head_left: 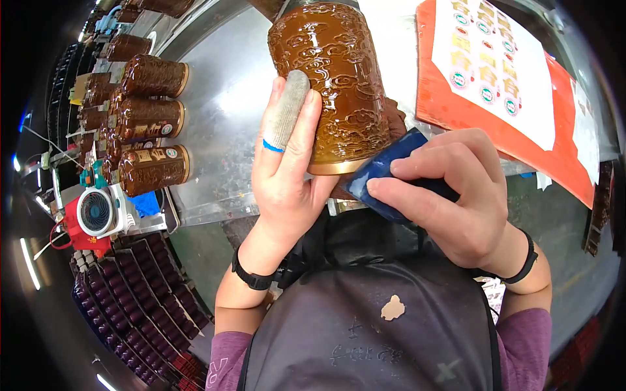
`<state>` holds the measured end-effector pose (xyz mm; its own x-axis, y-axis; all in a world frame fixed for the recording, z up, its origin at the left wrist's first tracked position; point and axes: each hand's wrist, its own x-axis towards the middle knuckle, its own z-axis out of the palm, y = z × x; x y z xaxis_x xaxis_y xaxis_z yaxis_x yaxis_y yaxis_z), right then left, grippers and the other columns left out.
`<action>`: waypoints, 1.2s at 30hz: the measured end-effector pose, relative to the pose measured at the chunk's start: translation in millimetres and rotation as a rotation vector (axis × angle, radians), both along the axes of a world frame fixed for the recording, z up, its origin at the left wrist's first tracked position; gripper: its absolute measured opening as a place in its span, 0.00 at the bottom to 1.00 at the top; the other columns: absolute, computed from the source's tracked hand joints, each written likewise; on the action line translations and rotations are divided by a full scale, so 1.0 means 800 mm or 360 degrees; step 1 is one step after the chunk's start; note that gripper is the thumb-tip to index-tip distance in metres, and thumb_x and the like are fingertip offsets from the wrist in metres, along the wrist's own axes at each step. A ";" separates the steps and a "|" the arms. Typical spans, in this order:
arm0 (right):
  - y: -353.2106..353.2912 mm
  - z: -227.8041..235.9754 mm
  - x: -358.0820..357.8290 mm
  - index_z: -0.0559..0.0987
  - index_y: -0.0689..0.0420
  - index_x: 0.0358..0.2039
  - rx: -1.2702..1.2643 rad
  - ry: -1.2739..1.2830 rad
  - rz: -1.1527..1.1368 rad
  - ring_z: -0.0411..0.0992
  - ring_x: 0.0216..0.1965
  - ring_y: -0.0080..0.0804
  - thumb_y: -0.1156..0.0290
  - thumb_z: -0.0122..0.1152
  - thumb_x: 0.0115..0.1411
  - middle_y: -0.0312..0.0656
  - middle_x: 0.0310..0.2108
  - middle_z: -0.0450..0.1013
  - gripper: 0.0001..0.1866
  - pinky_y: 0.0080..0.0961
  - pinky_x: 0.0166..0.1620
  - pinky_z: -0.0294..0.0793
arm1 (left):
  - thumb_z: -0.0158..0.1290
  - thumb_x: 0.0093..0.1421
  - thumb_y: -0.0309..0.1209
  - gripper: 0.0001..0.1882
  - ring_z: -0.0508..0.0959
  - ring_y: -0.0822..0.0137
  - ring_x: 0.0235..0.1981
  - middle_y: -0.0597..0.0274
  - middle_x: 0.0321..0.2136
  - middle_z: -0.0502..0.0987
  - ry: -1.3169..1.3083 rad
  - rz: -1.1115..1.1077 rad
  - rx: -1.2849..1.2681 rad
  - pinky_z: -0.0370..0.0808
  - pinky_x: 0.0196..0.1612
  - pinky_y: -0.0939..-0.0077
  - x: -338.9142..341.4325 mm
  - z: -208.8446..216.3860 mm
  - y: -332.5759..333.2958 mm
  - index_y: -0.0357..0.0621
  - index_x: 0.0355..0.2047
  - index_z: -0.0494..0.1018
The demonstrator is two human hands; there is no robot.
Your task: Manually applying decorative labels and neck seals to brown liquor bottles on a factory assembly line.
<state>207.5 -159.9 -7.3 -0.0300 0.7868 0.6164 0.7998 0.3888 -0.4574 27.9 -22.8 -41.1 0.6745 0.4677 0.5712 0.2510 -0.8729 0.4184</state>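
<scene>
A large brown jar (339, 78) with raised cloud-like patterns and a gold band at its near end lies over the table's near edge. My left hand (287, 156) holds it, fingers stretched along its left side and thumb at the gold band. One of those fingers wears a grey knitted finger sleeve (290, 107) with a blue edge. In my right hand (456, 189), a flat dark-blue scraper-like piece (375, 179) is pinched between thumb and fingers. It touches or nearly touches the jar's near right edge. The jar's underside is hidden.
Sheets of gold and green stickers (499, 72) lie on an orange-red board (427, 78) at the right. Several similar brown jars (153, 173) line the table's left side. A small fan (96, 212) stands near them, and racks of dark-purple items (124, 306) are beyond, lower left.
</scene>
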 end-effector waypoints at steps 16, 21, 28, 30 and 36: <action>0.006 -0.002 0.000 0.85 0.53 0.37 0.0044 0.0012 0.0044 0.69 0.38 0.37 0.71 0.65 0.44 0.36 0.36 0.73 0.16 0.30 0.38 0.73 | 0.68 0.47 0.26 0.37 0.66 0.40 0.64 0.41 0.60 0.69 -0.0010 -0.0008 0.0010 0.66 0.64 0.55 0.001 0.000 0.000 0.35 0.59 0.70; -0.011 -0.005 0.013 0.85 0.52 0.36 -0.0131 -0.0070 0.0021 0.69 0.38 0.36 0.71 0.65 0.43 0.35 0.36 0.73 0.16 0.30 0.39 0.73 | 0.67 0.48 0.24 0.36 0.66 0.40 0.64 0.40 0.61 0.68 0.0046 -0.0010 -0.0001 0.65 0.65 0.55 -0.005 -0.002 -0.001 0.34 0.60 0.69; -0.011 0.005 0.014 0.86 0.51 0.35 -0.0004 -0.0061 0.0066 0.70 0.40 0.37 0.69 0.64 0.45 0.35 0.37 0.75 0.14 0.31 0.41 0.75 | 0.67 0.48 0.25 0.38 0.64 0.40 0.65 0.41 0.61 0.67 0.0082 0.0055 -0.0135 0.64 0.65 0.54 0.002 0.011 -0.010 0.35 0.61 0.68; -0.002 0.004 0.011 0.86 0.51 0.35 0.0024 -0.0083 0.0109 0.71 0.40 0.37 0.68 0.64 0.46 0.36 0.38 0.75 0.14 0.31 0.42 0.75 | 0.67 0.48 0.25 0.38 0.63 0.39 0.65 0.44 0.61 0.68 0.0143 0.0111 0.0151 0.65 0.65 0.54 0.006 0.018 -0.013 0.38 0.62 0.68; -0.005 -0.018 0.019 0.85 0.52 0.34 -0.0022 0.0004 0.0143 0.72 0.41 0.38 0.71 0.64 0.47 0.35 0.38 0.76 0.11 0.32 0.42 0.76 | 0.65 0.48 0.25 0.38 0.63 0.40 0.65 0.50 0.60 0.70 0.0208 -0.0040 0.0121 0.66 0.63 0.54 0.014 0.017 -0.006 0.42 0.62 0.69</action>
<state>222.5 -164.3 -21.4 -0.0993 0.7896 0.6056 0.7608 0.4525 -0.4652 38.8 -27.3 -27.4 0.7562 0.4087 0.5110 0.2768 -0.9074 0.3161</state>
